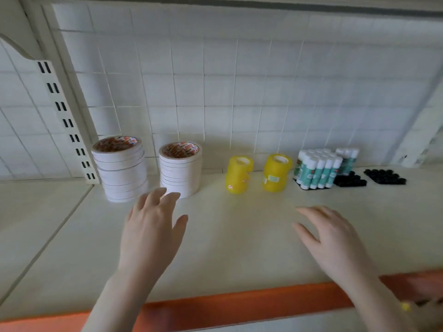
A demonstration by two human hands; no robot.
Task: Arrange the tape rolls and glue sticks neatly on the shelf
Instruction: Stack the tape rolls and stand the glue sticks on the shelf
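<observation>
Both hands hover over the cream shelf (239,248) holding nothing. The left hand (153,226) has its grip spread, fingertips just near of the two stacks of white tape rolls (119,168) (181,168). The right hand (333,238) is spread too. Along the far edge stand two stacks of yellow tape rolls (238,174) (276,172), then upright glue sticks (318,168) at right.

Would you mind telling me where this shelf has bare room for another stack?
Bare patches: between the right white tape stack and the left yellow tape stack, and the front strip by the orange shelf edge. Crowded at far right: glue sticks touching black cap clusters.
</observation>
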